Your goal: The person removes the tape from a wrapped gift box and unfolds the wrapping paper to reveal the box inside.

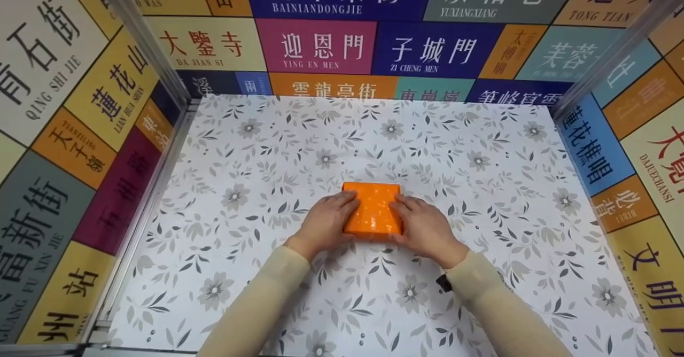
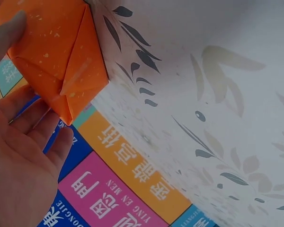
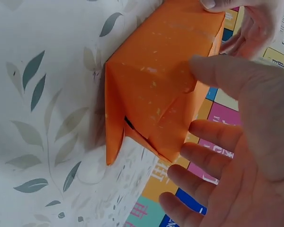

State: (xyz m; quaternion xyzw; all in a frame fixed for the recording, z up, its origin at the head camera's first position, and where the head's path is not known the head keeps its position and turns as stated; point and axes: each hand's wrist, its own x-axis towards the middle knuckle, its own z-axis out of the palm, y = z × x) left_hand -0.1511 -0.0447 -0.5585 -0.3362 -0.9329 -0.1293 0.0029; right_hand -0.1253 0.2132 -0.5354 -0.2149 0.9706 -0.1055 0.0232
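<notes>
A box wrapped in gold-flecked orange paper (image 1: 372, 210) sits on the patterned tabletop, between both hands. My left hand (image 1: 327, 220) holds its left end, the thumb near the front corner and the fingers along the side. In the left wrist view, that end of the wrapped box (image 2: 57, 52) shows triangular folds of paper. My right hand (image 1: 425, 226) holds the opposite end, thumb on the paper and fingertips at the edge. In the right wrist view, the paper flaps (image 3: 116, 127) at this end stand loose, with a narrow dark gap between folds.
A white sheet (image 1: 256, 148) printed with grey leaves and flowers covers the table. Panels with coloured name signs (image 1: 315, 47) stand at the back and both sides. Metal frame posts (image 1: 160, 47) rise at the corners. Something small and black (image 1: 444, 282) shows at the right cuff.
</notes>
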